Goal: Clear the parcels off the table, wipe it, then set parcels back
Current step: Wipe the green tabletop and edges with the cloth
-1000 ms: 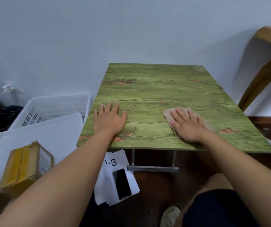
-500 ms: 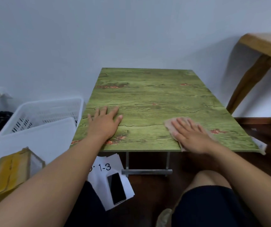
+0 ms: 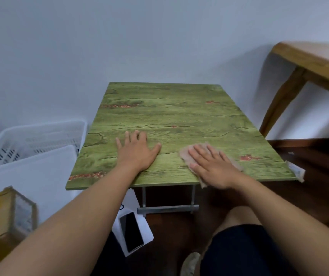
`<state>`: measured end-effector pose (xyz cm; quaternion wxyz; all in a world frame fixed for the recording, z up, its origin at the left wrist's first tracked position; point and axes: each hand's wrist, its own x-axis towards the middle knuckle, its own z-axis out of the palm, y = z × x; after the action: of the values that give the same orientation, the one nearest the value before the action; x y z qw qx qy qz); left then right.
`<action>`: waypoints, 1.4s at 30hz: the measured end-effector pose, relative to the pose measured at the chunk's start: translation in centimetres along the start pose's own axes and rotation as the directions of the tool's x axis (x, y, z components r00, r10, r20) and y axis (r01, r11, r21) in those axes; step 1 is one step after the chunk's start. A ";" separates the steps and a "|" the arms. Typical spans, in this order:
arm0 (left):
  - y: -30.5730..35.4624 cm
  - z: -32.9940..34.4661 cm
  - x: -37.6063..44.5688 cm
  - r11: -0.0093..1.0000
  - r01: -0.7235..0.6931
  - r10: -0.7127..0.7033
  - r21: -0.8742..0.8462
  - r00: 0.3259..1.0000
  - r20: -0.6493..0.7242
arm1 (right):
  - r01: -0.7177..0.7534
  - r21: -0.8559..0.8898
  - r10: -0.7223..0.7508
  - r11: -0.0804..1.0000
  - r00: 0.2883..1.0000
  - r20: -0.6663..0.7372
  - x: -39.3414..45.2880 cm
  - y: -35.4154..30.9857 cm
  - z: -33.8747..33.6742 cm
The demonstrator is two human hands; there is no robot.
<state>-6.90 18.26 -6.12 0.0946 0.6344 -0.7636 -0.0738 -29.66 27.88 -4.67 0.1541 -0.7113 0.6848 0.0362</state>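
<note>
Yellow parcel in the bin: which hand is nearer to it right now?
Left. The left hand rests flat on the green table, on the side toward the yellow parcel but well apart from it. The right hand presses the cloth farther right.

1. The table [image 3: 179, 116] top shows a matt green wood-grain finish with reddish worn-looking patches.
2. Its legs [image 3: 167, 208] look like dull grey metal.
3. The cloth [image 3: 185, 155] under the right hand [image 3: 213, 168] is thin, soft and matt beige.
4. The basket [image 3: 32, 138] is white slotted plastic.
5. The parcel [image 3: 0, 214] is brown cardboard with glossy yellow tape.
6. The phone [image 3: 131, 232] is glossy black, lying on white paper [image 3: 147, 230].
7. The bench [image 3: 309, 62] is smooth brown wood.
</note>
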 end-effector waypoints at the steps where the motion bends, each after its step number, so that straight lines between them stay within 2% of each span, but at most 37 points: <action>1: -0.1 0.0 0.0 1.000 0.000 0.000 0.002 1.000 0.000 | -0.056 0.016 0.056 0.998 0.998 -0.003 0.5 0.7 -0.4; 3: -0.1 0.0 0.0 1.000 0.000 0.000 -0.001 1.000 0.011 | -0.154 0.050 0.155 0.987 0.988 -0.016 2.3 0.8 -1.1; 5: -0.1 -0.1 -0.1 1.000 0.001 -0.001 -0.007 0.999 0.033 | -0.190 0.077 0.191 0.979 0.981 -0.014 4.0 -0.6 -1.2; 9: -0.4 -0.3 -0.1 1.000 0.023 -0.023 0.005 0.998 0.055 | -0.051 0.027 0.053 0.998 0.998 -0.046 3.8 -3.5 -0.1; 13: -0.3 -0.4 -0.1 1.000 0.016 -0.016 0.000 0.998 0.058 | 0.081 -0.022 -0.081 0.996 0.996 -0.036 0.2 -0.4 0.8; 15: -0.2 -0.4 -0.1 1.000 0.013 -0.013 0.001 0.998 0.064 | 0.029 -0.013 -0.029 0.999 1.000 -0.011 -0.1 2.8 0.0; 18: -0.2 -0.4 -0.1 1.000 0.019 -0.019 0.008 0.998 0.059 | -0.150 0.033 0.150 0.988 0.989 0.005 1.7 5.5 -1.6; 20: -0.2 -0.3 0.0 1.000 0.022 -0.022 0.001 0.998 0.056 | -0.232 0.063 0.233 0.971 0.972 -0.012 3.2 4.9 -2.0; 22: -0.2 -0.3 -0.1 1.000 0.026 -0.026 -0.004 0.998 0.052 | -0.246 0.079 0.248 0.966 0.968 -0.026 4.0 2.9 -1.8; 26: -0.4 -0.5 -0.1 1.000 0.024 -0.024 0.002 0.999 0.045 | -0.065 0.020 0.066 0.998 0.996 -0.067 1.7 -0.6 0.1; 29: -0.3 -0.4 -0.1 1.000 0.021 -0.021 0.001 0.999 0.047 | 0.011 -0.011 -0.011 1.000 0.999 -0.050 -0.8 1.6 0.6; 34: -0.1 -0.5 0.0 1.000 0.026 -0.026 -0.008 0.999 0.046 | -0.280 0.053 0.283 0.959 0.957 -0.062 1.3 6.2 -1.1; 37: -0.1 -0.3 -0.2 1.000 0.027 -0.027 -0.007 0.998 0.048 | -0.349 0.124 0.358 0.929 0.932 -0.060 3.9 4.7 -1.6; 39: -0.2 -0.3 -0.1 0.999 0.033 -0.033 -0.005 0.999 0.035 | -0.312 0.118 0.320 0.943 0.946 -0.059 4.3 3.0 -1.5; 42: -0.5 -0.2 0.0 1.000 0.030 -0.030 0.002 0.999 0.028 | -0.181 0.046 0.183 0.982 0.981 -0.062 2.0 1.7 -0.1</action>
<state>-6.38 18.18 -5.99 0.0825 0.6447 -0.7554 -0.0835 -31.19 25.87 -5.39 0.1418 -0.6432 0.7523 0.0128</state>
